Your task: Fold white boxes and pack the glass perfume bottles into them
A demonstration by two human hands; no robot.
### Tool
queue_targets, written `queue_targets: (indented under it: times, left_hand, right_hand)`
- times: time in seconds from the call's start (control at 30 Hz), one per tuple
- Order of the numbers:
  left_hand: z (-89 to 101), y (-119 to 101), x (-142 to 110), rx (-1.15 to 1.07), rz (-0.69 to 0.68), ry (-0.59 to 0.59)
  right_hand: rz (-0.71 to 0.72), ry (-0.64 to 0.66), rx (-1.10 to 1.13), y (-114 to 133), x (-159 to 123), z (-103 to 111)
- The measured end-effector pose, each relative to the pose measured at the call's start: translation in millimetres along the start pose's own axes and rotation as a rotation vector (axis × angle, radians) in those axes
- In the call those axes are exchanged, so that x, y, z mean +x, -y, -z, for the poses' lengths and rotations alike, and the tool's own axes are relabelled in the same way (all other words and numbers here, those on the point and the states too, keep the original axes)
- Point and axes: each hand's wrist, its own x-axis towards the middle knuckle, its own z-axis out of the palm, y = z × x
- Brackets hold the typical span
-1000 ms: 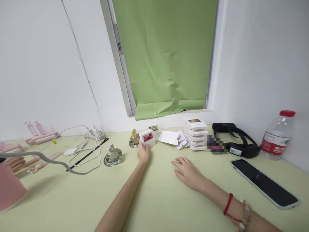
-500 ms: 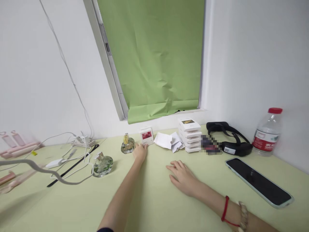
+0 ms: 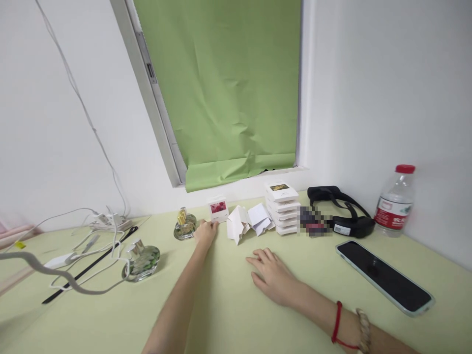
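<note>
My left hand (image 3: 205,234) reaches to the back of the table, between a round glass perfume bottle with a gold cap (image 3: 185,225) and a small white box with a red flower picture (image 3: 218,210). Its fingertips are by the box's lower left corner; the fingers look slightly apart, with nothing visible in them. My right hand (image 3: 271,273) rests on the tabletop, fingers spread and empty. Beyond it lie a folded white card piece (image 3: 238,223) and a second white folded paper (image 3: 261,218). Beside them stands a stack of white boxes (image 3: 283,209).
Left are another perfume bottle (image 3: 143,262), tangled cables and a power strip (image 3: 110,223). Right are a black headset (image 3: 350,223), a phone (image 3: 383,276) and a red-capped plastic bottle (image 3: 394,204). A green sheet (image 3: 236,88) covers the window behind.
My view has turned slightly right, so most things sit further left. The left white card piece has changed from lying flat to a raised, folded shape. Both hands stay nearly where they were.
</note>
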Motion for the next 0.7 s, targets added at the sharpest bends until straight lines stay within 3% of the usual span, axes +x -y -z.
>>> queue_targets:
  times: [0.23,0.33,0.43,0.47,0.57,0.7]
  left_hand:
    - [5.5,-4,-23,-0.057,-0.11,-0.294]
    - [5.4,-10,-37,-0.107,-0.301,-0.32]
    - [4.5,-18,-55,-0.236,-0.618,-0.38]
    - [4.2,-22,-61,-0.271,-0.636,-0.394]
    - [3.0,-32,-75,-0.228,-0.623,-0.334]
    - [0.4,-42,-75,-0.107,-0.453,-0.147]
  right_hand:
    - [-0.019,0.014,0.031,-1,0,3]
    - [-0.017,0.005,0.051,-2,0,1]
    - [-0.025,0.003,0.066,-3,1,-1]
    - [-0.028,0.007,0.067,-3,1,-1]
    - [-0.032,0.01,0.069,-3,2,-2]
    - [-0.026,0.005,0.069,-2,2,-2]
